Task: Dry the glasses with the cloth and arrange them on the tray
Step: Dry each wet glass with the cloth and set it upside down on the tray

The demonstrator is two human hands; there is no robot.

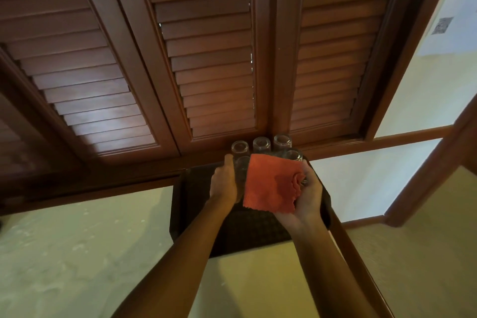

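Note:
A dark woven tray [191,212] sits on a narrow ledge below the shutters. My left hand [224,183] grips a clear glass [242,170] over the tray's far part. My right hand [308,196] holds an orange cloth [271,186], which is bunched at my fingers and hangs over the glass's right side. Three clear glasses stand upside down in a row at the tray's far edge, the left one [240,147], the middle one [261,144] and the right one [282,141]. Another glass [294,155] stands just behind the cloth.
Brown louvred wooden shutters [211,59] rise right behind the glasses. A wooden rail [361,261] runs along the tray's right side toward me. A pale wall [402,100] with a paper notice [449,23] is at the right, and pale flooring [77,253] lies below.

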